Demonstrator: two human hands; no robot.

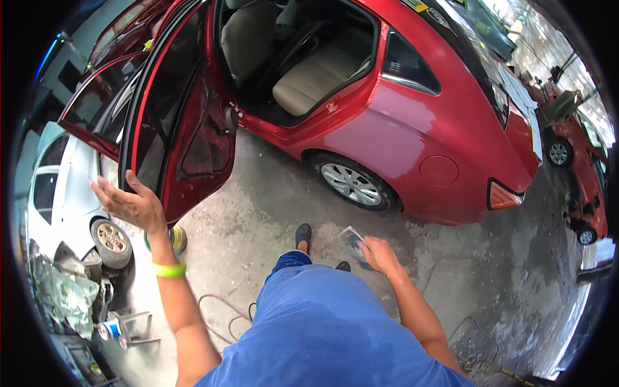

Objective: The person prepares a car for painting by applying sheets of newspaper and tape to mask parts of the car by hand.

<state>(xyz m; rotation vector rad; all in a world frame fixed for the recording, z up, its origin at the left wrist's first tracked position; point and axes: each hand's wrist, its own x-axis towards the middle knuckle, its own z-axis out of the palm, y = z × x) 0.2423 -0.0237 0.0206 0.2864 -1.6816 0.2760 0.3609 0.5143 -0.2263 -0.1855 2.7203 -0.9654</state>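
From where I stand, the person's left hand (132,205) is raised with the fingers (103,190) spread apart, right at the outer edge of the open rear door (193,129) of the red sedan (412,129). I cannot tell whether the palm rests on the door edge or is just short of it. The right hand (380,255) is low at the person's side, its fingers closed on a small grey sheet (353,240), which may be abrasive paper. The sheet hangs above the concrete floor (258,213), near the rear wheel (351,184) but well apart from the paint.

The door is my first worry. It stands wide, and the white car (64,187) is parked close on its far side. A firm push from that open hand could swing the door edge into the neighbour's panel. If the door came back the other way, spread fingers at its edge could be pinched.

The floor is the second. A cable (219,316) loops just behind the person's feet and a round yellow tin (175,238) sits under the left arm. A backward step taken without looking could catch either one.

Lastly, the sheet is gripped by one end only. I think it could slip out, or brush the quarter panel if the arm swings.
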